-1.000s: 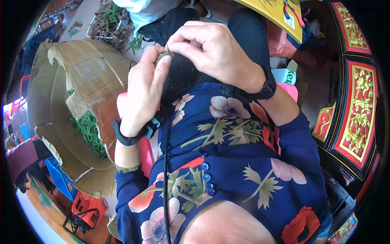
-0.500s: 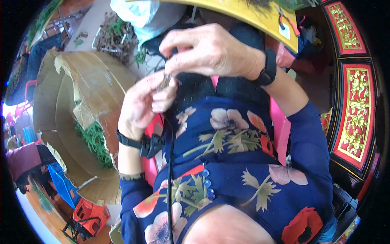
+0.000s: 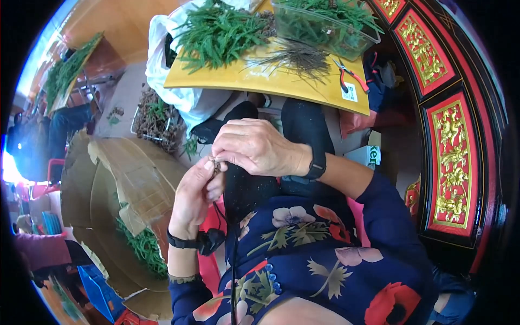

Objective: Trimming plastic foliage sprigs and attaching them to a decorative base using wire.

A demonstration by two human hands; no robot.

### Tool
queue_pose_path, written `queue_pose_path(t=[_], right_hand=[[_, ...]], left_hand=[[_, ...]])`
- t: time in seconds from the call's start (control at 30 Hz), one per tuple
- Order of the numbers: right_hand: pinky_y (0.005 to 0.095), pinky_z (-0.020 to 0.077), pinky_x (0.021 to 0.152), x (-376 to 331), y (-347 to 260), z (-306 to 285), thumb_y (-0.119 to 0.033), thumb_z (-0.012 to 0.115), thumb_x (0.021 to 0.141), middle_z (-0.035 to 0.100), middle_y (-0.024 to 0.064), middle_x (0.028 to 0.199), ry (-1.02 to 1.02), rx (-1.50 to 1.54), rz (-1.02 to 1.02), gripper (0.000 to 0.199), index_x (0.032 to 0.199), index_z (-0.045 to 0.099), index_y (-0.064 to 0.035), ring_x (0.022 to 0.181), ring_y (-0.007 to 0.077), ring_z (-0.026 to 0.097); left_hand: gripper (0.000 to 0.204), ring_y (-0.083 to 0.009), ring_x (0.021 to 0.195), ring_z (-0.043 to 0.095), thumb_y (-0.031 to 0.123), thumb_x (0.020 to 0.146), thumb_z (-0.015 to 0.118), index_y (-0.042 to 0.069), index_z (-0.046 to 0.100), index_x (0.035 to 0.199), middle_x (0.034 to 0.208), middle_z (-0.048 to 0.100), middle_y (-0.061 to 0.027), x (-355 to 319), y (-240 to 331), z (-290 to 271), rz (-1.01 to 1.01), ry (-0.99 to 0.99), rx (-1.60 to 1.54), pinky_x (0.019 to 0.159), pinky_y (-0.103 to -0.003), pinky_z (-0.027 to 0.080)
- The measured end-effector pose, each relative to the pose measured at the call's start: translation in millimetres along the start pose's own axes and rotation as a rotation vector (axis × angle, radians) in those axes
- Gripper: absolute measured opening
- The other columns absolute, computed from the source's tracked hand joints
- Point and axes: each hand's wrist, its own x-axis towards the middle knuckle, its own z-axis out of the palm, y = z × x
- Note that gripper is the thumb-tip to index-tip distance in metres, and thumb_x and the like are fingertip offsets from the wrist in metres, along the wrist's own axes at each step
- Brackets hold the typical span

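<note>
My left hand (image 3: pixel 194 195) is closed round a small brown, scaly piece (image 3: pixel 218 167) that looks like a little pine cone. Its upper end pokes out between thumb and fingers. My right hand (image 3: pixel 254 147) is pinched over that end, thumb and fingertips meeting right at my left thumb. Whatever thin part the right fingertips grip is too small to make out. Both hands are raised over my knees, short of the yellow table (image 3: pixel 216 81).
On the table lie green artificial sprigs (image 3: pixel 219 35), dark thin stems (image 3: pixel 298 58), red-handled pliers (image 3: pixel 349 76) and a clear plastic bin (image 3: pixel 352 46) of greenery. A torn cardboard box (image 3: pixel 81 184) holding green sprigs (image 3: pixel 143 246) stands at left, near a basket of brown pieces (image 3: pixel 154 122).
The view has tilted up, showing more of the table. My right fingers, more spread before, now close down on the brown piece, which stays in my left hand.
</note>
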Motion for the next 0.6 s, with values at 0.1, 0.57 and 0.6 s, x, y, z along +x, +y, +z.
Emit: queue_pose_path(t=[0.1, 0.57, 0.6], right_hand=[[0.0326, 0.0470, 0.062, -2, -3, -2, -0.009, 0.064, 0.082, 0.060, 0.0086, 0.081, 0.076, -0.003, 0.166, 0.009, 0.087, 0.058, -0.0035, 0.071, 0.0253, 0.058], [0.0197, 0.0370, 0.055, -33, 29, -28, -0.016, 0.055, 0.092, 0.052, -0.0039, 0.073, 0.388, 0.431, 0.824, 0.014, 0.089, 0.057, -0.0023, 0.063, 0.0019, 0.044], [0.0197, 0.0370, 0.055, -35, 30, -28, -0.016, 0.055, 0.092, 0.052, -0.0039, 0.073, 0.388, 0.440, 0.824, 0.014, 0.089, 0.057, -0.0023, 0.063, 0.0019, 0.044]], left_hand=[[0.022, -0.0092, 0.051, 0.036, 0.022, 0.097, 0.043, 0.001, 0.051, 0.100, 0.063, 0.040, 0.0043, 15, 1, 14, 0.074, 0.151, 0.293, 0.046, -0.023, 0.030], [0.029, -0.0189, 0.064, 0.053, 0.028, 0.088, 0.060, 0.002, 0.059, 0.101, 0.075, 0.056, -0.0097, 163, 66, 1, 0.620, 0.490, 1.277, 0.059, -0.031, 0.042], [0.031, -0.0223, 0.069, 0.056, 0.029, 0.086, 0.062, 0.002, 0.060, 0.101, 0.078, 0.057, -0.0116, 184, 73, -5, 0.724, 0.537, 1.469, 0.061, -0.034, 0.044]])
